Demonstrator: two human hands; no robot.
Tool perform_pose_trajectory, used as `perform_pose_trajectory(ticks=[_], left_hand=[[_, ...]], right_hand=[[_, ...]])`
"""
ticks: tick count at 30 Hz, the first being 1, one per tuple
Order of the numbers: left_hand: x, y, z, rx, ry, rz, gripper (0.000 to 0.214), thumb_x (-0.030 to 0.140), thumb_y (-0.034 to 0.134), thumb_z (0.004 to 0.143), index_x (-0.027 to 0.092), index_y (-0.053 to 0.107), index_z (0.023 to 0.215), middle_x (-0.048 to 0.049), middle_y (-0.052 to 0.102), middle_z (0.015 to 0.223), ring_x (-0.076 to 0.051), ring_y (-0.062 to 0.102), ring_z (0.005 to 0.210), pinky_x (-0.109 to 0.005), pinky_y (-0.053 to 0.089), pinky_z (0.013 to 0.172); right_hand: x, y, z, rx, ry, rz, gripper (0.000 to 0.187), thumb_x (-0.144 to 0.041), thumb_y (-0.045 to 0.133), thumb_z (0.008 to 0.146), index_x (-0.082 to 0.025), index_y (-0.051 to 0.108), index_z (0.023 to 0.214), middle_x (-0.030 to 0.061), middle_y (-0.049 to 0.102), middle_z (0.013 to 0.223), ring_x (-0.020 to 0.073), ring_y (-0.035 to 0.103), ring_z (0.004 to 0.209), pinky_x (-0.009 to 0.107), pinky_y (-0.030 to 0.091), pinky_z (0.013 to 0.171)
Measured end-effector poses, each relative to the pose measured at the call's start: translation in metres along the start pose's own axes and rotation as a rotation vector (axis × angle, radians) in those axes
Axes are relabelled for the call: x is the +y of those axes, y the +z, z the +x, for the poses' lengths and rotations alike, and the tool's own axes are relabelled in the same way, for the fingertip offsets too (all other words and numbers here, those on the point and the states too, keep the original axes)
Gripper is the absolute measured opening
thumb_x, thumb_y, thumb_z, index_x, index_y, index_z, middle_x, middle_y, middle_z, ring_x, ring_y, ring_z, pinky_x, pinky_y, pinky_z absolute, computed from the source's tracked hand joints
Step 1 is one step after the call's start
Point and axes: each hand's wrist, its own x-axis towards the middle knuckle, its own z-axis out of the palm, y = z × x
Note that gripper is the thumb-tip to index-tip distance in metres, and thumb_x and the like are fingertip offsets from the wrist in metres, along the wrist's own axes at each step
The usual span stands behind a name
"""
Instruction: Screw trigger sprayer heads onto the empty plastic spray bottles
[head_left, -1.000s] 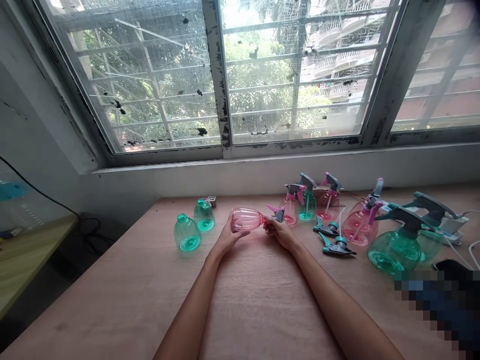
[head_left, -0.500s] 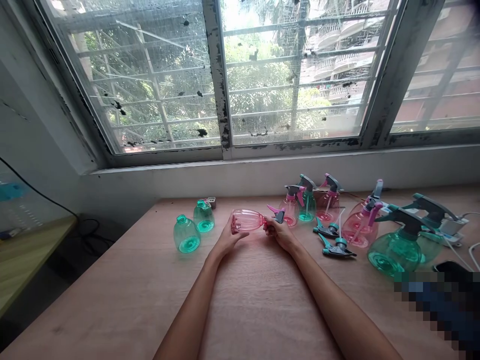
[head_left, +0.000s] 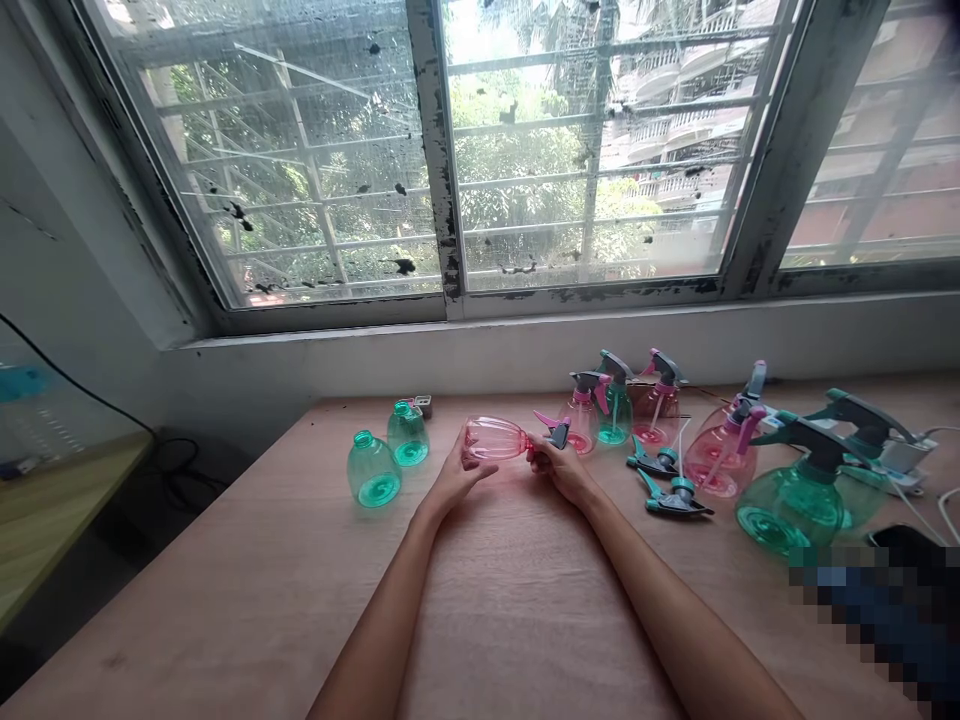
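A clear pink spray bottle (head_left: pixel 496 438) lies sideways in the air between my hands, its base to the left and its neck to the right. My left hand (head_left: pixel 455 475) is closed around the base end. At the neck, the fingers of my right hand (head_left: pixel 556 463) grip the spray head (head_left: pixel 559 433), which is dark grey with a pink trigger. Whether the head is fully seated on the neck is hidden by the fingers. Left of my hands stand two open green bottles without heads, a nearer one (head_left: pixel 374 470) and a farther one (head_left: pixel 409 436).
Several pink and green spray bottles with heads stand to the right, including a large green one (head_left: pixel 791 495). Two loose teal-and-black spray heads (head_left: pixel 679 497) lie before them. A dark phone-like object (head_left: pixel 904 540) and white cables are at far right. A window wall backs the table.
Almost nothing differs. Both hands keep their hold on the pink bottle and its spray head in about the same place.
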Motion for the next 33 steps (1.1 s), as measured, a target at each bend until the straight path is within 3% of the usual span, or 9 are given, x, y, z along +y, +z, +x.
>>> perform_pose_trajectory(ticks=[6,13,21,24,29,33], left_hand=[[0.0098,-0.0026,-0.0013,-0.009,0.012,-0.007,0.038,0.038,0.063,0.094,0.017,0.061,0.125,-0.0090,0.067,0.124,-0.027,0.064,0.114,-0.054,0.048,0.102],[0.0091,-0.0005,-0.0033,-0.019,0.006,-0.056,0.068,0.025,0.076,0.083,0.024,0.045,0.143,-0.0116,0.051,0.147,-0.029,0.060,0.121,-0.055,0.046,0.106],[0.0089,-0.0038,-0.0006,0.014,-0.022,-0.010,0.034,0.035,0.066,0.092,0.017,0.062,0.121,-0.0077,0.067,0.117,-0.024,0.066,0.103,-0.047,0.054,0.092],[0.0057,-0.0028,-0.0003,0.010,-0.025,-0.027,0.039,0.029,0.070,0.090,0.018,0.059,0.125,-0.0084,0.065,0.123,-0.025,0.065,0.107,-0.048,0.054,0.093],[0.0033,-0.0008,-0.0015,0.031,-0.020,-0.061,0.067,0.019,0.079,0.079,0.022,0.049,0.139,-0.0106,0.055,0.140,-0.028,0.060,0.118,-0.053,0.047,0.103],[0.0072,-0.0014,-0.0014,0.020,-0.011,-0.048,0.051,0.027,0.073,0.086,0.020,0.054,0.133,-0.0095,0.061,0.132,-0.028,0.061,0.116,-0.054,0.048,0.102]], right_hand=[[-0.0001,0.0006,-0.0011,-0.011,0.000,-0.018,0.022,-0.035,0.063,0.097,-0.015,0.066,0.106,0.0015,0.069,0.093,0.0131,0.066,0.068,0.028,0.057,0.060],[0.0005,-0.0005,0.0008,-0.002,0.002,-0.016,0.022,-0.036,0.062,0.098,-0.016,0.066,0.104,0.0009,0.069,0.090,0.0125,0.065,0.066,0.027,0.057,0.058],[0.0009,0.0017,-0.0005,-0.009,-0.009,-0.023,0.021,-0.035,0.063,0.098,-0.016,0.066,0.104,0.0007,0.069,0.090,0.0122,0.065,0.065,0.027,0.056,0.058],[0.0015,0.0011,0.0006,0.011,-0.018,-0.015,0.022,-0.036,0.062,0.098,-0.016,0.066,0.104,0.0000,0.068,0.087,0.0115,0.064,0.063,0.026,0.055,0.056],[0.0028,-0.0006,0.0026,0.019,-0.012,-0.010,0.022,-0.037,0.062,0.098,-0.016,0.066,0.102,0.0006,0.069,0.088,0.0120,0.064,0.064,0.027,0.056,0.057],[0.0019,-0.0003,0.0013,0.010,-0.010,-0.011,0.021,-0.036,0.062,0.098,-0.016,0.066,0.104,0.0009,0.069,0.090,0.0125,0.065,0.066,0.027,0.057,0.058]])
